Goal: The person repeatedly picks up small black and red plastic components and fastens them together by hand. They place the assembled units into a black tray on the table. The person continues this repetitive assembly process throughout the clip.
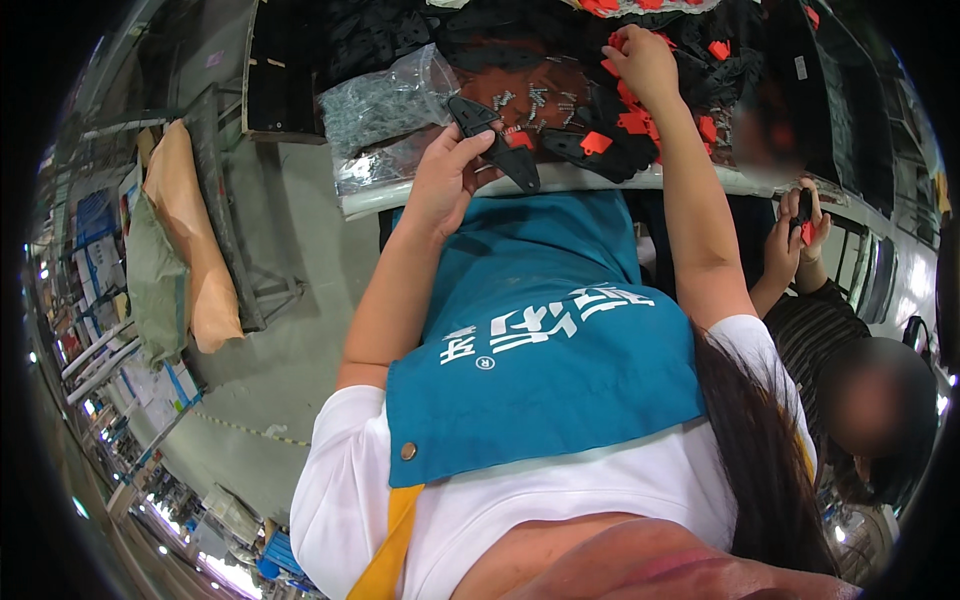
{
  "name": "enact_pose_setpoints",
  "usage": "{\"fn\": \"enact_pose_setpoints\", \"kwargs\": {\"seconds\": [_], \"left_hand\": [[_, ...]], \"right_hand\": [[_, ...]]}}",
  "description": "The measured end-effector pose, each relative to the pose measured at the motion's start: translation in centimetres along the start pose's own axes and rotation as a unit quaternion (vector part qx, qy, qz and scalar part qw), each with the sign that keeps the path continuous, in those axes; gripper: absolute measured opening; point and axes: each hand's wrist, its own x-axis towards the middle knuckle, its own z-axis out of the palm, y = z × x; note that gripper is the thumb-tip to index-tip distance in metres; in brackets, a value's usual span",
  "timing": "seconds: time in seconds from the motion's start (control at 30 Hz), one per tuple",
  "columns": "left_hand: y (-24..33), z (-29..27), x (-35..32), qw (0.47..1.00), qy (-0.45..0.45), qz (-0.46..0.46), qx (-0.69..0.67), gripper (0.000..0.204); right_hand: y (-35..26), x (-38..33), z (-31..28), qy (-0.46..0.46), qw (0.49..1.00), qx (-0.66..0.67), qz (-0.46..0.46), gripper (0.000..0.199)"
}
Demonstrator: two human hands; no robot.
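Note:
My left hand [446, 182] grips a flat black plastic bracket [487, 138] with holes, thumb on top, tilted over the table's near edge. A red plastic piece [519, 140] shows against this bracket's right side. Farther off to the right, my right hand [645, 66] is at the heap of small red plastic pieces [632, 122]. Its fingers are bent together on a red piece [611, 66], mostly covered by the fingertips. Loose metal screws [537, 98] lie on the brown surface between my hands. Another red piece [596, 143] rests on black brackets [622, 158] nearby.
A clear plastic bag of screws [385, 108] lies left of my left hand. More black parts [500, 30] are piled along the back. A dark upright panel [283, 70] bounds the left side. At right, a co-worker's hands [797, 235] hold a black and red part.

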Motion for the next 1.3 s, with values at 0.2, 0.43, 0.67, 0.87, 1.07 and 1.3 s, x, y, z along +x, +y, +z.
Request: {"fn": "enact_pose_setpoints", "kwargs": {"seconds": [0.2,0.43,0.67,0.87,1.07,1.3], "left_hand": [[-0.4,-0.7,0.2,1.0,0.003,0.026,0.0,0.024],[0.5,0.9,-0.3,0.999,-0.02,0.045,0.012,0.026],[0.7,0.2,-0.8,0.998,0.011,0.053,0.016,0.026],[0.4,0.6,-0.7,0.999,-0.009,0.048,0.006,0.025],[0.4,0.3,-0.5,0.998,-0.002,0.059,0.012,0.024],[0.4,0.2,-0.4,0.998,0.005,0.057,0.011,0.023]], "right_hand": [[-4.4,-3.1,-4.4,-0.079,0.78,0.605,0.14,0.031],[-9.1,-6.4,-5.6,-0.219,0.644,0.721,0.131,0.032],[-10.6,-6.1,-5.9,-0.242,0.68,0.685,0.099,0.024],[-11.3,-7.1,-5.3,-0.247,0.689,0.67,0.123,0.021],[-11.2,-7.5,-4.6,-0.23,0.678,0.693,0.085,0.021],[-12.2,-7.3,-5.1,-0.208,0.73,0.65,0.042,0.015]]}}
